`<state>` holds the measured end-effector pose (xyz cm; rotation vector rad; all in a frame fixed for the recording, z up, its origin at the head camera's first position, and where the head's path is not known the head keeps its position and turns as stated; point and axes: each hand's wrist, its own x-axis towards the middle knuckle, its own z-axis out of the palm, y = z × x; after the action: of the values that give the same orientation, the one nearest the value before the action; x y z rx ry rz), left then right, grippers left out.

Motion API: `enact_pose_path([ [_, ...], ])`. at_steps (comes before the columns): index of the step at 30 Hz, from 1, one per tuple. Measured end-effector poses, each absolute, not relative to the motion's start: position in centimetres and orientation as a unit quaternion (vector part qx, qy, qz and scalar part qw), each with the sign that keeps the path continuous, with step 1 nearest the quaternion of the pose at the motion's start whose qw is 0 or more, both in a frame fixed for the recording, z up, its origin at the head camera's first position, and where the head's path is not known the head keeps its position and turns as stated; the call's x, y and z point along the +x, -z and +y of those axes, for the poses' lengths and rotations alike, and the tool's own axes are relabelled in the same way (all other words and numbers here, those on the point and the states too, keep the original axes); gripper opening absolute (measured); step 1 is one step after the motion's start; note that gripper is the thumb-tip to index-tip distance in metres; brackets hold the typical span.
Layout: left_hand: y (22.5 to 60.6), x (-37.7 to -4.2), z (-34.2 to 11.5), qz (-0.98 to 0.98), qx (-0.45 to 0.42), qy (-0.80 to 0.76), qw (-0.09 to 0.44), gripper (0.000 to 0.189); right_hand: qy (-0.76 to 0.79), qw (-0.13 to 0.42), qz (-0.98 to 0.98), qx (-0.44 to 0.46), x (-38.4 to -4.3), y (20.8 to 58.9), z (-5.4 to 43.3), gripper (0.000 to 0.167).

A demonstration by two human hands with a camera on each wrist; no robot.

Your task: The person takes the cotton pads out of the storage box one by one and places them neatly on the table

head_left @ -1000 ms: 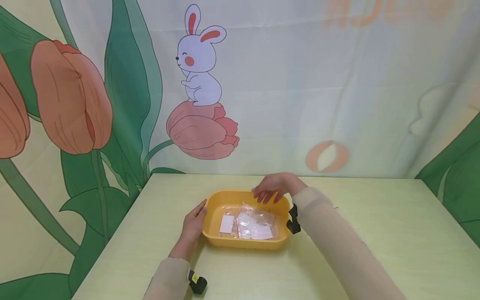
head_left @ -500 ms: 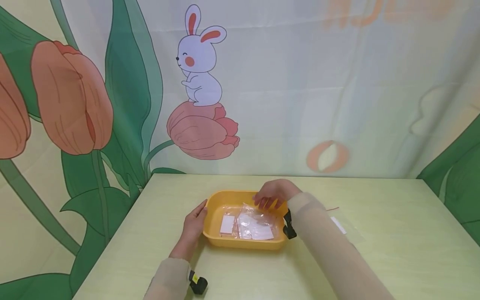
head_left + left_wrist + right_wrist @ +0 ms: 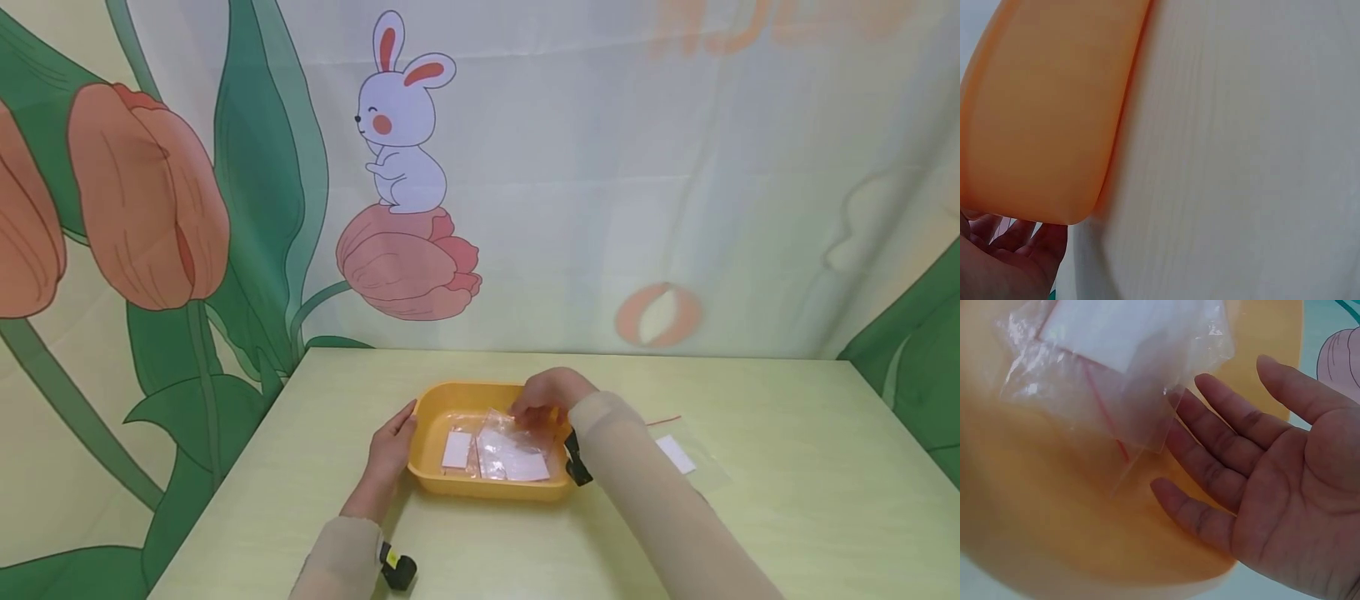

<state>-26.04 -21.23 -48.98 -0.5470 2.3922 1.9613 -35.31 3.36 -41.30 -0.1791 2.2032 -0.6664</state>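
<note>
Clear plastic bags [image 3: 492,450] with white inserts [image 3: 457,450] overlap at lower centre of my head view, inside a yellow tray [image 3: 491,489]. I judge them light, limp and slick, easily creased, best pinched at a loose corner clear of the insert. A right hand [image 3: 1297,475] dips into the tray's upper right, fingers apart and slightly bent, tips beside a bag's edge; contact I cannot confirm. A left hand [image 3: 389,448] rests at the tray's left end, fingers against the outer wall; whether its thumb clamps the rim I cannot tell. Right of centre, partly behind a sleeve [image 3: 652,475], another bag [image 3: 677,455] lies on the pale table [image 3: 795,467]. A rabbit-and-tulip backdrop [image 3: 562,192] fills the upper frame.
</note>
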Motion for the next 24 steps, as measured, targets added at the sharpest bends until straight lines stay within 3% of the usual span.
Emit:
enact_pose_path([
  [7,48.98,-25.93,-21.16,0.764,-0.173,-0.622,-0.003,0.047,0.227,0.406,0.883,-0.059,-36.08,42.10,3.35,0.021],
  [18,48.97,-26.02,-21.15,0.764,-0.175,-0.621,-0.005,0.047,0.190,0.456,0.866,-0.081,-36.12,41.96,3.08,0.010],
  [24,49.05,-26.01,-21.16,0.766,-0.172,-0.619,-0.004,0.047,0.190,0.464,0.860,-0.098,-35.92,41.75,2.89,0.016],
])
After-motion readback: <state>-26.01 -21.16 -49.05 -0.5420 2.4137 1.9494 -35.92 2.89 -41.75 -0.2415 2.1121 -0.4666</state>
